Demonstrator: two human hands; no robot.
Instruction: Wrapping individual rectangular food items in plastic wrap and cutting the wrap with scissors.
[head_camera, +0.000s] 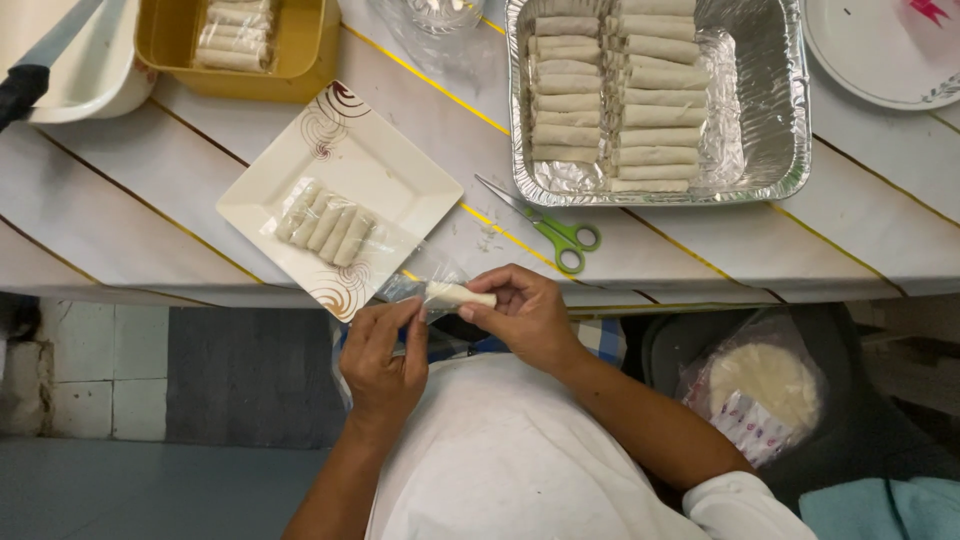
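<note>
My right hand (525, 315) pinches a pale rolled spring roll (458, 294) by one end at the table's near edge. My left hand (385, 355) grips a clear plastic bag (420, 275), and the roll's other end sits at the bag's mouth. The bag reaches onto a white square plate (395, 170), where several rolls (325, 222) lie side by side inside it. A foil tray (770, 120) further back holds two rows of several more rolls (610, 95).
Green-handled scissors (550, 228) lie between plate and foil tray. A yellow tray (300, 45) with bagged rolls stands at back left, beside a white dish (85, 75) and a dark knife handle (22, 88). A bag of round wrappers (765, 385) rests at my right.
</note>
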